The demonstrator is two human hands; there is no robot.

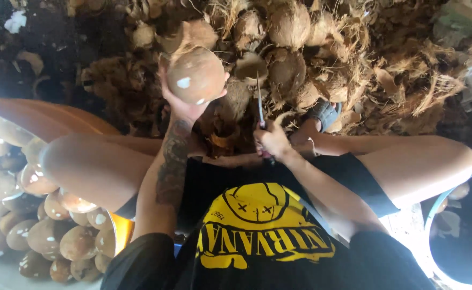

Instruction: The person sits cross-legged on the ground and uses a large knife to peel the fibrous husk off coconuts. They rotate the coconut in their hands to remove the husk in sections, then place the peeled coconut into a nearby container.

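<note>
My left hand (184, 106) is raised in front of me and shut on a round brown peeled coconut (195, 75) with a few white nicks in its skin. My right hand (272, 140) rests lower, between my knees, gripping a knife (259, 101) whose thin blade points away from me. The blade stands just right of the coconut and does not touch it. My tattooed left forearm runs down from the coconut toward my black shirt.
An orange basin (48, 119) at my left holds several peeled coconuts (42, 231). A heap of husks and unpeeled coconuts (300, 43) lies ahead. My sandalled foot (324, 113) sits by it. A blue-rimmed tub (434, 209) stands at the right.
</note>
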